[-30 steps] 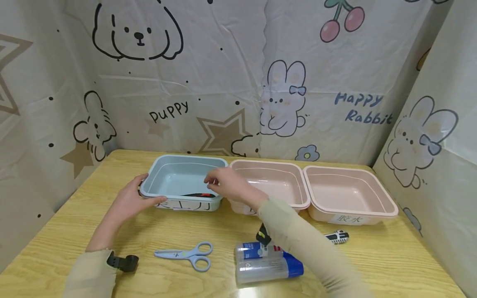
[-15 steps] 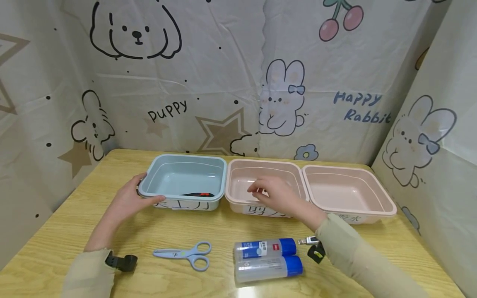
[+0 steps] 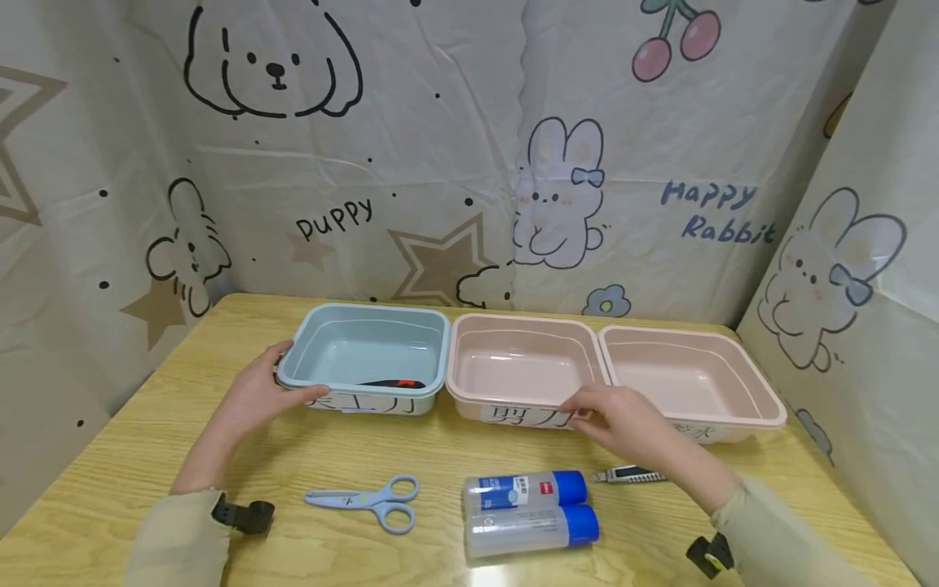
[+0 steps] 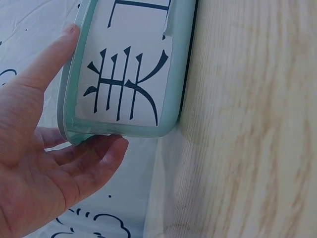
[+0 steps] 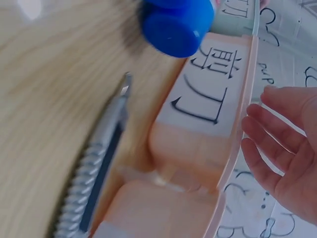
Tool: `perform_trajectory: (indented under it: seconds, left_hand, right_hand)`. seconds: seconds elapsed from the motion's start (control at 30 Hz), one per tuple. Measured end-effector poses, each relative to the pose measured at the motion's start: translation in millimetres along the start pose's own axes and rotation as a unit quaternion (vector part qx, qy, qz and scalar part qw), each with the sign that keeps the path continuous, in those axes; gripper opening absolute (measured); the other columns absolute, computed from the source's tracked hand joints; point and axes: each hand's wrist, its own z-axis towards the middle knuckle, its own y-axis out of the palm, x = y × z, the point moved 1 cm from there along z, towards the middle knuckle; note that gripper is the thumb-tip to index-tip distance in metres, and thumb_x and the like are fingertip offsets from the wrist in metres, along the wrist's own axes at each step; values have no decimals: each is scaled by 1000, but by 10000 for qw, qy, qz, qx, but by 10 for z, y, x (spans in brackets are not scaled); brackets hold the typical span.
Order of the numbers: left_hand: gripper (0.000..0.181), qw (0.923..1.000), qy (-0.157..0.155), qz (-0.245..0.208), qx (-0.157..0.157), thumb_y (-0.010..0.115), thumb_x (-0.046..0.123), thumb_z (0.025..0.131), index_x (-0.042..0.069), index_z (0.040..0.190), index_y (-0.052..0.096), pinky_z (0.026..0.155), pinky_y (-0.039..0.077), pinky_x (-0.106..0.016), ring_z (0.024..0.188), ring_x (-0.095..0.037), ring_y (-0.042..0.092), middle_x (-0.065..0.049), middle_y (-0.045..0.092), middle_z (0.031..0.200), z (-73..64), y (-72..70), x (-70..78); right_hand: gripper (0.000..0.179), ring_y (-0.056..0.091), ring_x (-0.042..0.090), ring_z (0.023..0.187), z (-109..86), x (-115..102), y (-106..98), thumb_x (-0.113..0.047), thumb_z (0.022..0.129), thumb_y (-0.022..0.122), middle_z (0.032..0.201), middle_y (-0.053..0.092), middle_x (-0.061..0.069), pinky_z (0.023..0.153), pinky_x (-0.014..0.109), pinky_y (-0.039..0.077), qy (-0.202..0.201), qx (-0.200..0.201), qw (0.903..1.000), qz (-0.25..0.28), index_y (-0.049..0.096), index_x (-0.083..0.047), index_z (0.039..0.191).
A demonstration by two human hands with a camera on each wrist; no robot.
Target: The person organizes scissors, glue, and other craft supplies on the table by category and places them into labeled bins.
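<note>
The left hand (image 3: 257,395) gripped the near-left end of the blue bin (image 3: 352,350), thumb on the front rim, probably to steady it; its label read 美工刀, partly under the thumb. A black-and-orange tool (image 3: 396,383) lay inside, half hidden by the rim. Light-blue scissors (image 3: 363,500) lay on the surface (image 3: 411,456) in front. The middle pink bin (image 3: 524,363) read 剪刀; before it, two bottles (image 3: 524,492) (image 3: 517,532) lay side by side, caps rightward, one with a red logo too small to read. The right hand's (image 3: 623,420) grip was released, fingers loose by that bin's rim; I couldn't tell if they touched. Below lay a utility knife (image 3: 629,474). On the right pink bin (image 3: 682,367), only 水 read clearly.
</note>
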Motion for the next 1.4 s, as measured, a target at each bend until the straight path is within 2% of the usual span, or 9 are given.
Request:
perform_trajectory:
  seconds: [0.2, 0.47, 0.6, 0.83, 0.97, 1.1, 1.23, 1.4]
  left_hand:
    - [103, 10000, -47, -21, -8, 70, 55, 70, -6, 139, 23, 89, 38, -58, 114, -44, 43, -30, 39, 131, -3, 9, 8]
    - [104, 10000, -38, -4, -33, 70, 54, 71, -7, 140, 22, 90, 38, -59, 115, -45, 42, -32, 38, 132, -10, 6, 9]
    - [103, 10000, -24, -12, -13, 70, 53, 71, -7, 139, 22, 89, 38, -59, 114, -45, 42, -32, 38, 131, -15, 2, 10]
    - [103, 10000, 7, 41, 1, 70, 55, 70, -6, 139, 23, 89, 38, -58, 114, -45, 43, -31, 39, 131, -11, 1, 3]
    - [104, 10000, 44, 52, 26, 69, 57, 69, -4, 140, 23, 88, 39, -58, 113, -44, 44, -30, 40, 131, 0, 11, -20]
    - [104, 10000, 69, 49, 43, 69, 58, 69, -4, 140, 23, 88, 39, -58, 113, -44, 45, -29, 41, 130, 5, 14, -28]
    - [104, 9999, 81, 37, 51, 69, 57, 69, -4, 140, 24, 87, 40, -58, 112, -43, 45, -29, 41, 130, 6, 18, -33]
    - [104, 10000, 74, -6, 39, 69, 58, 69, -4, 140, 24, 88, 40, -58, 113, -43, 45, -29, 41, 130, 10, 18, -38]
  right_hand:
    - [19, 61, 9, 78, -257, 95, -25, -20, 78, 71, 89, 65, -7, 68, 28, 51, -112, -289, 9990, -320, 68, -17, 97]
    - [31, 62, 19, 90, -545, 199, 4, -23, 73, 74, 103, 62, -4, 74, 38, 51, 169, -856, 9948, -523, 67, -20, 103]
    - [34, 62, 21, 90, -642, 266, 55, -22, 70, 76, 102, 63, -3, 72, 41, 51, 310, -994, 9925, -640, 67, -20, 102]
    - [38, 61, 20, 90, -791, 429, 145, -12, 62, 76, 98, 63, -3, 71, 37, 50, 540, -871, 9893, -1043, 66, -17, 99]
    - [39, 61, 21, 91, -838, 498, 170, -9, 61, 76, 99, 62, -2, 72, 39, 50, 779, -861, 9876, -1053, 66, -16, 99]
    - [32, 60, 14, 83, -851, 524, 186, -7, 63, 77, 92, 60, -8, 70, 36, 50, 833, -819, 9876, -1046, 66, -20, 90]
    - [27, 56, 8, 77, -837, 525, 183, -10, 65, 77, 86, 56, -13, 68, 32, 49, 834, -886, 9875, -998, 64, -24, 84]
    - [25, 59, 11, 80, -772, 496, 135, -11, 68, 76, 90, 59, -9, 68, 33, 49, 584, -828, 9909, -883, 65, -18, 90]
